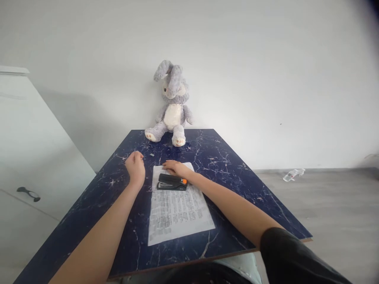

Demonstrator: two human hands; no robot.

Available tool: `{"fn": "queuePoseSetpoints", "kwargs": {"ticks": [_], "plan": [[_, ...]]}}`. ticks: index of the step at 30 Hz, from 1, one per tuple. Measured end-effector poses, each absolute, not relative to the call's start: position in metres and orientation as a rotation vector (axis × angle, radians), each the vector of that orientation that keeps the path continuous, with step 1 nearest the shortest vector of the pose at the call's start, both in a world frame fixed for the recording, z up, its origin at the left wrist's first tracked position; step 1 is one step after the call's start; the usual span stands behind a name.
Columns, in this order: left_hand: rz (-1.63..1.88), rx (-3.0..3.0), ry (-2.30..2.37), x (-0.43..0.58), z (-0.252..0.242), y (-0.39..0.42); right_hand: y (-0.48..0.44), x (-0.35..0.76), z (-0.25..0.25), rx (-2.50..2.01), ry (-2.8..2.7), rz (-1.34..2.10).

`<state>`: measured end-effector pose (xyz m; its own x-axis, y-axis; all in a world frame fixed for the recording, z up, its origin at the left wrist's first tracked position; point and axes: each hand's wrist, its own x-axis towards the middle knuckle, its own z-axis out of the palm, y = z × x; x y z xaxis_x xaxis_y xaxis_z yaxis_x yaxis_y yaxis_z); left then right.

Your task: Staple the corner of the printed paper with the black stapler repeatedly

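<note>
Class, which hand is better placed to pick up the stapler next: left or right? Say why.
Probably the right hand: it lies over the paper, just beyond the stapler. The left hand is farther off, left of the paper.

One white sheet [177,221], densely printed, lies flat on the bench [231,169], bearing on the sheet's far half one black stapler [173,180], orange-marked at its right end, set crosswise, apparently on its side.

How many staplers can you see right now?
1: the black stapler lies on the printed paper, just on the near side of the right hand. Any under the table would be hidden.
</note>
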<state>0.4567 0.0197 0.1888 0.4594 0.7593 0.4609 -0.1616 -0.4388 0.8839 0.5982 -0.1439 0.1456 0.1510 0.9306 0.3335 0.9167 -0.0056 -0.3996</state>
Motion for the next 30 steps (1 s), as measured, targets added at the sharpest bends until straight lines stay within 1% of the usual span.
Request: {"fn": "queuePoseSetpoints", "kwargs": {"ticks": [1,3,6,9,11,14,16,20,21,25,30], "plan": [[1.111,1.707,0.497,0.46,0.186,0.012,-0.162,0.606,0.144,-1.91,-1.738,0.02],[0.916,1.777,0.403,0.465,0.182,-0.005,-0.2,0.62,0.141,-1.916,-1.69,-0.01],[0.547,2.088,0.054,0.467,0.182,-0.029,-0.242,0.633,0.139,-1.93,-1.62,-0.031],[0.328,2.386,-0.376,0.462,0.185,-0.046,-0.255,0.632,0.141,-1.956,-1.562,-0.017],[0.236,2.503,-0.498,0.458,0.186,-0.05,-0.254,0.627,0.148,-1.956,-1.537,0.003],[0.144,2.618,-0.528,0.456,0.187,-0.049,-0.26,0.619,0.168,-1.872,-1.45,0.019],[0.098,2.65,-0.552,0.456,0.188,-0.043,-0.277,0.617,0.186,-1.805,-1.382,0.136],[0.028,2.656,-0.528,0.456,0.191,-0.031,-0.319,0.62,0.215,-1.627,-1.513,0.721],[0.009,2.653,-0.506,0.456,0.191,-0.029,-0.324,0.621,0.218,-1.572,-1.548,0.82],[0.027,2.507,-0.422,0.454,0.188,-0.021,-0.323,0.62,0.212,-1.436,-1.483,0.963],[-0.038,2.02,-0.308,0.455,0.18,-0.015,-0.312,0.618,0.197,-1.398,-1.357,1.059]]}}
